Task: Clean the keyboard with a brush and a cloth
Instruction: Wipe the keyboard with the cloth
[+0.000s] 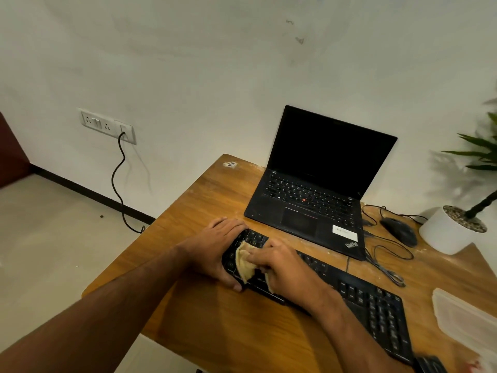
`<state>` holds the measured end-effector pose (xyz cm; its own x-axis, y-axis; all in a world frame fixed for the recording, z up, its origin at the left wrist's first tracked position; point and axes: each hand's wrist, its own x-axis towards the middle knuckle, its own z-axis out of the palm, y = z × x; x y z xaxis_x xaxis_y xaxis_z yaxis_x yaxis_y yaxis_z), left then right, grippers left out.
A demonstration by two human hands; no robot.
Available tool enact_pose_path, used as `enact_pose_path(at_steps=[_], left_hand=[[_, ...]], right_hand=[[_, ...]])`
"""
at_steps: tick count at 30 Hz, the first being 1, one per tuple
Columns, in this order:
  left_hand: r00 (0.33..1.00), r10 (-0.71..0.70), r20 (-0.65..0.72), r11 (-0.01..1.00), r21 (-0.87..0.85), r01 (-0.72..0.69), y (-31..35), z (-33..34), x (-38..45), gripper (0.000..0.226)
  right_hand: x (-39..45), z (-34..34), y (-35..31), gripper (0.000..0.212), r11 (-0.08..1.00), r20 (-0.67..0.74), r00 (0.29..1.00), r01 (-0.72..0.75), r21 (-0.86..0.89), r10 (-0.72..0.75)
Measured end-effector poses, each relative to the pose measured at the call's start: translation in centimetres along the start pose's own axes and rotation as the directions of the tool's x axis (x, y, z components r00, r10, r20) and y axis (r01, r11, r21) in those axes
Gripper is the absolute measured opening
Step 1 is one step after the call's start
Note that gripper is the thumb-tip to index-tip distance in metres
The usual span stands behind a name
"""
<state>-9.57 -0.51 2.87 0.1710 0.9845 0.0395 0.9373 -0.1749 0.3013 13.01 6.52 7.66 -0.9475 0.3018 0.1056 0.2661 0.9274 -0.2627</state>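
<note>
We judge the job to be in its cloth stage and only partly through. The keyboard (349, 289) lies on the table (215, 319) just in front of the open laptop (309, 195), and our right hand (285, 267) pinches a crumpled beige cloth (243, 261) between curled fingers and thumb, pressing it onto the keys at the keyboard's left end. Our left hand (215, 249) lies over that same left end with fingers fairly straight on top and the thumb hooked round the near edge — steadying it, we think. No brush shows anywhere we can make out, so whether brushing is finished we cannot tell. The middle and right end of the keyboard, number pad included, lie uncovered to the right of the cloth — we reckon they are left to wipe. Pale dust specks the table around the keyboard.
</note>
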Motion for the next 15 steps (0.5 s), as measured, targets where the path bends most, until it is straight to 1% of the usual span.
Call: enact_pose_path(at_steps=[2, 4, 7, 10, 12, 15], left_hand=[[1.0, -0.007, 0.015, 1.0, 0.019, 0.006, 0.0, 0.0, 0.0, 0.135], [1.0, -0.007, 0.015, 1.0, 0.022, 0.006, -0.1, 0.1, 0.1, 0.136], [1.0, -0.01, 0.022, 1.0, 0.021, 0.01, -0.1, 0.0, 0.1, 0.136], [0.998, -0.026, 0.065, 0.998, 0.063, 0.022, 0.1, -0.4, 0.3, 0.139], [0.992, -0.032, 0.122, 0.995, 0.096, 0.021, 0.4, -0.7, 1.1, 0.142], [0.98, -0.036, 0.196, 0.992, 0.127, 0.011, 1.4, -0.9, 2.5, 0.142]], right_hand=[[0.1, 0.8, -0.5, 0.035, 0.999, 0.019, 0.999, 0.039, -0.022, -0.039], [-0.5, 1.0, -0.3, 0.037, 0.999, 0.033, 0.999, 0.037, -0.033, -0.036], [-2.3, 0.7, 1.0, 0.04, 0.998, 0.067, 0.997, -0.043, -0.042, 0.046], [-3.7, -0.2, 2.0, 0.042, 0.996, 0.111, 0.99, -0.079, -0.037, 0.083], [-3.6, -0.9, 2.0, 0.043, 0.997, 0.091, 0.993, -0.073, -0.03, 0.076], [-1.6, -1.2, 1.5, 0.04, 0.998, -0.008, 0.999, -0.054, -0.036, 0.054]])
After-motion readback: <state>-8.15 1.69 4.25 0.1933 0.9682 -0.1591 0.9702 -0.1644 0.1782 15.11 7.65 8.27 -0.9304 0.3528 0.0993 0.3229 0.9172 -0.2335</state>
